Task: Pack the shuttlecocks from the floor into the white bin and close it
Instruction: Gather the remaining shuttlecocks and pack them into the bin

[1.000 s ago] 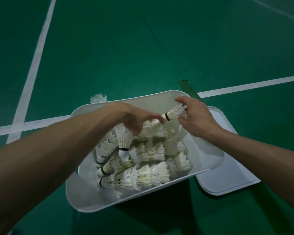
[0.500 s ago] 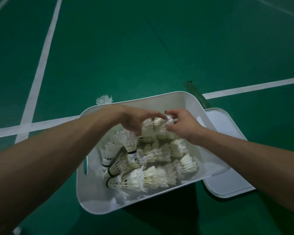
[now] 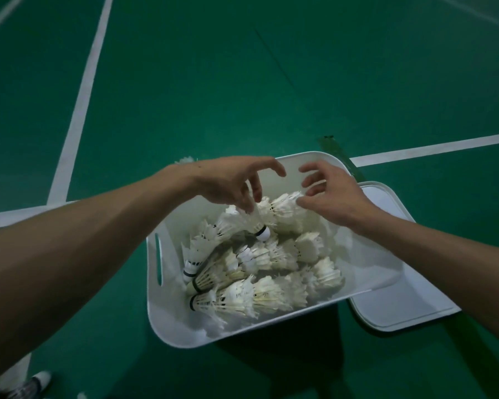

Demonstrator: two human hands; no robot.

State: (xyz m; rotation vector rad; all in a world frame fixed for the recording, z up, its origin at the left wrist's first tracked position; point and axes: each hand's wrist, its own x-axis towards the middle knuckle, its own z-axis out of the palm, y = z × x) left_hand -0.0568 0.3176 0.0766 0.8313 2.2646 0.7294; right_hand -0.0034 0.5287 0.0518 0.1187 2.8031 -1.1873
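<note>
Looking down, you have both hands over the far end of the bin (image 3: 167, 321), which sits on a green court floor (image 3: 213, 82) in dim light. Your left hand (image 3: 231, 182) is loose and spread, index finger stretched forward, its lower fingertips touching the feathers of the top shuttlecock (image 3: 242, 223), whose cork points down toward you; it grips nothing. Your right hand (image 3: 332, 197) is spread wide too and holds nothing, its thumb just brushing feathers at the back of the pile. The shuttlecocks (image 3: 260, 295) fill most of the bin, nested in rows on their sides, corks mostly toward the left wall. One stray shuttlecock (image 3: 186, 160) lies on the floor just behind the bin's far left corner, partly hidden by your left wrist. The lid (image 3: 401, 306) lies flat on the floor at the bin's right, its near edge tucked under the bin. White lines (image 3: 81, 110) cross the floor, and a dark tape strip (image 3: 336, 151) lies beyond the far right corner. A shoe (image 3: 36, 383) shows at bottom left.
</note>
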